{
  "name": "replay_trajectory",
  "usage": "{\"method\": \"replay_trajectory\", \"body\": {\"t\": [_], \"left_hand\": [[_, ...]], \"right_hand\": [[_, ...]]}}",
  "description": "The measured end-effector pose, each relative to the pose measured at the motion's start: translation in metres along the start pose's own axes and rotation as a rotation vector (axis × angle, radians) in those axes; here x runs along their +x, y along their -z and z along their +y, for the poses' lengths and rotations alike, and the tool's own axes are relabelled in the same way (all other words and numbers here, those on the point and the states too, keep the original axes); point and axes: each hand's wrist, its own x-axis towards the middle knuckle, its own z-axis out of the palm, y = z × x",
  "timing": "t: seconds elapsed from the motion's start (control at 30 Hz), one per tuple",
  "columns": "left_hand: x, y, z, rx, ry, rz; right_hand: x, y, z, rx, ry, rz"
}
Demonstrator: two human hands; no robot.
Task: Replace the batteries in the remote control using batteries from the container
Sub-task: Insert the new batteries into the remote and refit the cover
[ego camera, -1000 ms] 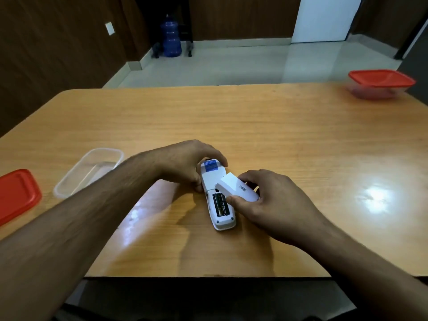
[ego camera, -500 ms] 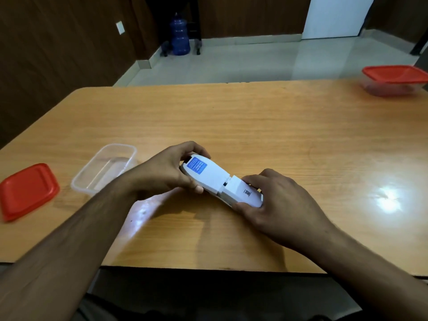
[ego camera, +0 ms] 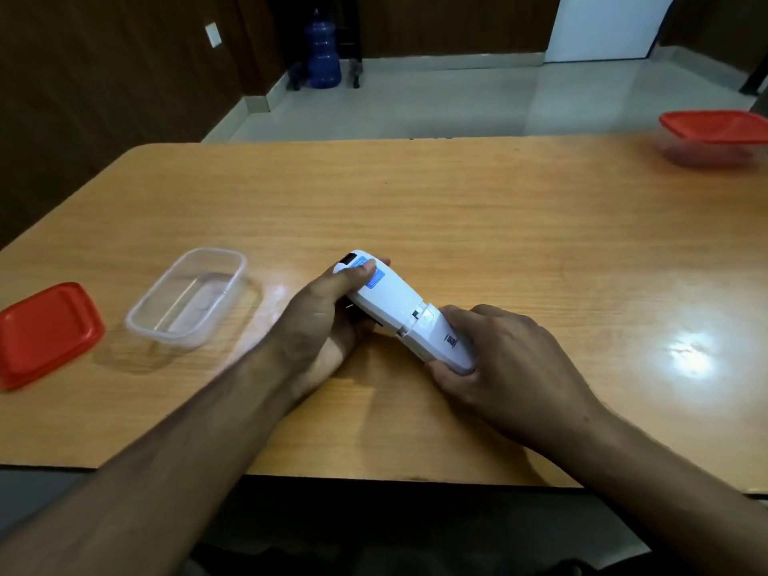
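1. Remote control (ego camera: 392,303) lay back-side up just above the tabletop (ego camera: 478,226), held between both hands near the middle of the near edge. Its long axis ran from far left to near right.
2. Left hand (ego camera: 328,315) grasped the far-left end, with the thumb pressed on the blue label and the fingers curled under the body.
3. Right hand (ego camera: 498,359) was wrapped around the near-right end, where the battery cover (ego camera: 442,340) sat. The cover was not fully home: a small step and gap showed at its far edge.
4. Judged from this, the cover was about to be pushed along the long axis, toward the far left, while the left hand braced against that push. The right hand was the nearer one to the cover.
5. Remote and cover were smooth white hard plastic, the body a rounded slim bar.
6. Container (ego camera: 189,299), clear thin plastic with rounded corners, stood open well to the left; no batteries could be seen in it. Its red lid (ego camera: 45,334) lay just beside it, further left.
7. Second container (ego camera: 712,139) with a red lid stood at the far right of the glossy wood-grain tabletop.
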Motion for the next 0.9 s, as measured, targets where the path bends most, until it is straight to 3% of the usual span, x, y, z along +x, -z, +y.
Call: {"method": "replay_trajectory", "body": {"t": [0.27,0.57,0.9], "left_hand": [[-0.019,-0.027,0.004,-0.298,-0.183,0.008],[-0.03,-0.033,0.025,-0.431,-0.258,0.011],[-0.033,-0.028,0.021,-0.417,-0.24,0.003]], "right_hand": [[-0.008,0.0,-0.015,0.204,0.088,0.114],[-0.019,-0.008,-0.031,0.112,0.251,0.412],[-0.02,-0.016,-0.036,0.062,0.298,0.399]]}}
